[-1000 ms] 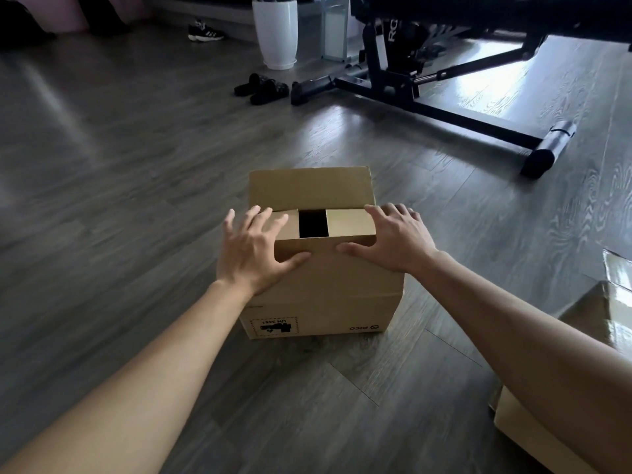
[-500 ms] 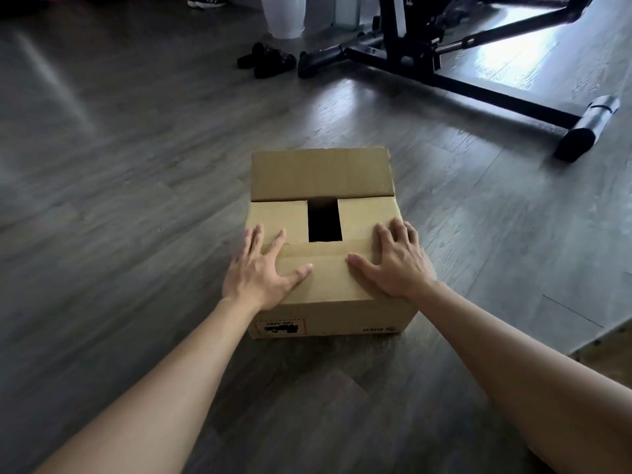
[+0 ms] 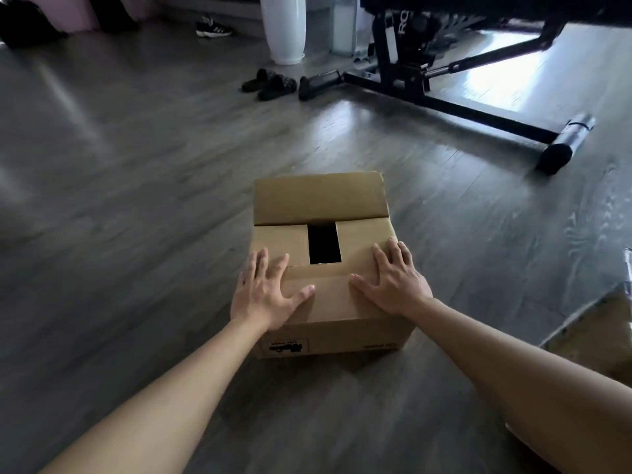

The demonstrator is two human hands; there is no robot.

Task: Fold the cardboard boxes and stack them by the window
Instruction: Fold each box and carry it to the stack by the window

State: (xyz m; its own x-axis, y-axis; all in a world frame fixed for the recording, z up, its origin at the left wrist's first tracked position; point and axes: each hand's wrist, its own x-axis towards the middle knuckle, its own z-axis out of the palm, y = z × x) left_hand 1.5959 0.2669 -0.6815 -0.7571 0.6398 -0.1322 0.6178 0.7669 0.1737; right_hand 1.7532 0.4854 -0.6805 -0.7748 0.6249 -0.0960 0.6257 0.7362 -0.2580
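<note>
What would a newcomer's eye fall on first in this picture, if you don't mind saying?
Probably the cardboard box in the middle of the wooden floor, with the left hand and right hand pressing its near flap flat and a dark gap in its top. Behind it, a black exercise frame and a white vase.

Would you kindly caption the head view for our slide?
Both hands press the near flap of a cardboard box flat on the floor.

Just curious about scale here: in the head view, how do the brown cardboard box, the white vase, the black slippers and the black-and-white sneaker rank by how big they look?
1. Brown cardboard box, nearest the camera, so flattered.
2. Tall white vase, top cut off.
3. Pair of black slippers.
4. Black-and-white sneaker, farthest away, so its real size against the slippers is unsure.
</note>
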